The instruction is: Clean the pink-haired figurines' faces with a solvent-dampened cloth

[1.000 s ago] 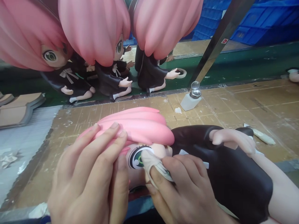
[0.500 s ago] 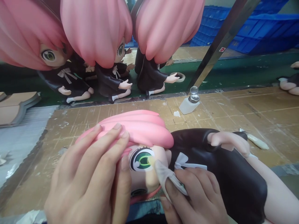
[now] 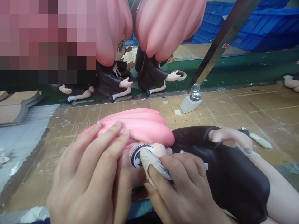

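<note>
A large doll figure with pink hair [image 3: 149,126] and a black dress [image 3: 235,177] lies on its back across the bench, head to the left. My left hand [image 3: 91,168] rests over the hair and the side of the head, its fingers wrapped round and pressing it. Pinched in my right hand [image 3: 184,183] is a white cloth [image 3: 150,161], bunched to a tip that touches the figure's green eye [image 3: 136,157]. The cloth and fingers cover much of the eye and the lower face.
Behind stand several similar figures [image 3: 151,74] on a green surface. A white bottle with a metal lid [image 3: 191,102] is on the cardboard-covered bench [image 3: 163,104], near a metal post [image 3: 219,46]. Blue crates [image 3: 268,31] are stacked behind; a white tube-like item [image 3: 260,140] lies right.
My right hand has moved left with the cloth, from the eye's right edge onto the eye, now hiding its green centre. My left hand stays on the head.
</note>
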{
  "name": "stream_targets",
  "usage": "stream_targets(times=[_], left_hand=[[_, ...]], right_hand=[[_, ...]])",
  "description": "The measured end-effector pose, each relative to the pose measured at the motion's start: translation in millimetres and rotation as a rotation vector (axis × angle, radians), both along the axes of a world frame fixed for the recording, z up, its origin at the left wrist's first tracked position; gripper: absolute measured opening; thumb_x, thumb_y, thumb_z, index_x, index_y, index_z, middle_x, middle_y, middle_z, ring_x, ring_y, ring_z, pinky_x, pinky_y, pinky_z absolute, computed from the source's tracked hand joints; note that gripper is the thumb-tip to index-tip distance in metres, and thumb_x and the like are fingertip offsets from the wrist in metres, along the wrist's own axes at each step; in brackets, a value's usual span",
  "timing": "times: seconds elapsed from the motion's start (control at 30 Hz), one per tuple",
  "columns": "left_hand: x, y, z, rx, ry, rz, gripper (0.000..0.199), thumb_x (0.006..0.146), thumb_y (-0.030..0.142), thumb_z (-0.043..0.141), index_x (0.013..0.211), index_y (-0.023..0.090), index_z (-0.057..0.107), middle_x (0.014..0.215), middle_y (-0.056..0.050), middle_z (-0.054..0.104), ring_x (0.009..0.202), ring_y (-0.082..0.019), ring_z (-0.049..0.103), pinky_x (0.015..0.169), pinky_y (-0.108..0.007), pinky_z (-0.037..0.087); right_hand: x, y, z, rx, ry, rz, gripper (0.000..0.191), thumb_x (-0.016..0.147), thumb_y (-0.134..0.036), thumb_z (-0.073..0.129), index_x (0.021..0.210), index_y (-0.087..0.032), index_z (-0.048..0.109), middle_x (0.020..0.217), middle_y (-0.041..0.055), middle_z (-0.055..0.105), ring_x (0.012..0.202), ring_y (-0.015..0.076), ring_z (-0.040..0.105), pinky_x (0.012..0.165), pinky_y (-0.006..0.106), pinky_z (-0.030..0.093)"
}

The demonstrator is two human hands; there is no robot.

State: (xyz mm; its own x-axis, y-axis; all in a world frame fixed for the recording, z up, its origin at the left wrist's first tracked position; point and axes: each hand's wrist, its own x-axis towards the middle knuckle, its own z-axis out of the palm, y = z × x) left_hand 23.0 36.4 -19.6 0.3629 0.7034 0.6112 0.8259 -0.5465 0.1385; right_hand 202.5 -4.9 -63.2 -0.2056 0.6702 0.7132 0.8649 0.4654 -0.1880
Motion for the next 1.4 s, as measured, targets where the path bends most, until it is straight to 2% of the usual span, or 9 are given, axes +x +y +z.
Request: stream_targets(times=[0.17,0.47,0.63,0.8,1.0,1.13,1.23,1.3,1.4], left_hand=[[2.1,3.1,4.0,-0.004,-0.003,-0.024,0.046,0.087,0.017,0.056,0.133,0.021,0.059,0.136,-0.009,0.063,0.13,-0.037,0.054,0.108,-0.059,0.044],[0.9,5.4,4.8,-0.012,-0.001,-0.032,0.042,0.087,0.016,0.057,0.129,0.016,0.06,0.136,-0.013,0.063,0.128,-0.04,0.055,0.105,-0.062,0.045],[5.3,9.3,6.7,-0.042,0.029,-0.039,0.038,0.09,0.018,0.054,0.126,0.01,0.061,0.135,-0.018,0.062,0.127,-0.042,0.053,0.104,-0.063,0.042],[11.0,15.8,8.5,-0.016,0.047,-0.008,0.033,0.094,0.023,0.049,0.12,0.011,0.065,0.132,-0.015,0.065,0.123,-0.042,0.057,0.099,-0.062,0.045],[13.5,19.4,9.7,0.002,0.054,0.021,0.033,0.096,0.023,0.047,0.123,0.012,0.064,0.129,-0.012,0.067,0.12,-0.038,0.059,0.099,-0.058,0.047],[10.8,20.1,10.2,-0.032,0.03,0.012,0.033,0.099,0.024,0.044,0.126,0.014,0.061,0.132,-0.011,0.065,0.124,-0.035,0.057,0.102,-0.056,0.045],[7.0,23.1,10.0,-0.05,0.016,-0.01,0.033,0.1,0.025,0.043,0.126,0.016,0.06,0.134,-0.01,0.063,0.128,-0.035,0.053,0.104,-0.056,0.045],[4.6,24.3,11.3,-0.083,-0.014,-0.034,0.03,0.1,0.024,0.042,0.123,0.018,0.06,0.135,-0.009,0.062,0.132,-0.035,0.051,0.105,-0.059,0.043],[5.7,17.7,18.4,-0.117,-0.155,-0.143,0.028,0.099,0.018,0.044,0.121,0.022,0.06,0.136,-0.006,0.06,0.138,-0.029,0.046,0.116,-0.059,0.035]], right_hand=[[6.0,-6.1,0.7,-0.091,-0.052,0.024,0.016,0.091,-0.022,0.054,0.1,-0.022,0.068,0.084,0.0047,0.06,0.081,0.0223,0.05,0.08,0.038,0.036],[1.0,2.4,2.5,-0.095,-0.034,0.072,0.018,0.091,-0.021,0.054,0.103,-0.02,0.068,0.084,0.0057,0.061,0.08,0.0229,0.049,0.078,0.038,0.036],[-2.4,5.7,4.0,-0.023,0.008,0.022,0.017,0.092,-0.023,0.054,0.102,-0.018,0.067,0.086,0.0072,0.061,0.082,0.0241,0.049,0.079,0.04,0.035],[2.2,8.8,5.6,-0.096,0.017,0.085,0.019,0.094,-0.024,0.053,0.107,-0.017,0.066,0.093,0.009,0.061,0.086,0.0243,0.05,0.08,0.039,0.036],[-3.0,24.0,3.4,-0.025,0.018,0.024,0.024,0.094,-0.024,0.052,0.111,-0.016,0.067,0.099,0.0107,0.061,0.088,0.0249,0.051,0.077,0.041,0.038],[10.6,20.2,10.2,-0.148,0.329,0.163,0.028,0.096,-0.018,0.045,0.113,-0.015,0.067,0.104,0.0104,0.059,0.094,0.0216,0.056,0.079,0.037,0.048],[36.0,8.7,19.7,-0.324,0.692,0.263,0.033,0.1,-0.021,0.04,0.122,-0.023,0.066,0.112,0.008,0.065,0.103,0.021,0.063,0.08,0.032,0.054],[51.2,2.4,27.3,-0.431,0.864,0.363,0.032,0.102,-0.03,0.04,0.11,-0.026,0.071,0.118,0.007,0.067,0.097,0.0208,0.067,0.072,0.03,0.056],[62.9,-4.8,40.3,-0.532,0.897,0.444,0.032,0.1,-0.037,0.048,0.085,-0.022,0.072,0.121,0.0092,0.064,0.098,0.0213,0.067,0.069,0.028,0.057]])
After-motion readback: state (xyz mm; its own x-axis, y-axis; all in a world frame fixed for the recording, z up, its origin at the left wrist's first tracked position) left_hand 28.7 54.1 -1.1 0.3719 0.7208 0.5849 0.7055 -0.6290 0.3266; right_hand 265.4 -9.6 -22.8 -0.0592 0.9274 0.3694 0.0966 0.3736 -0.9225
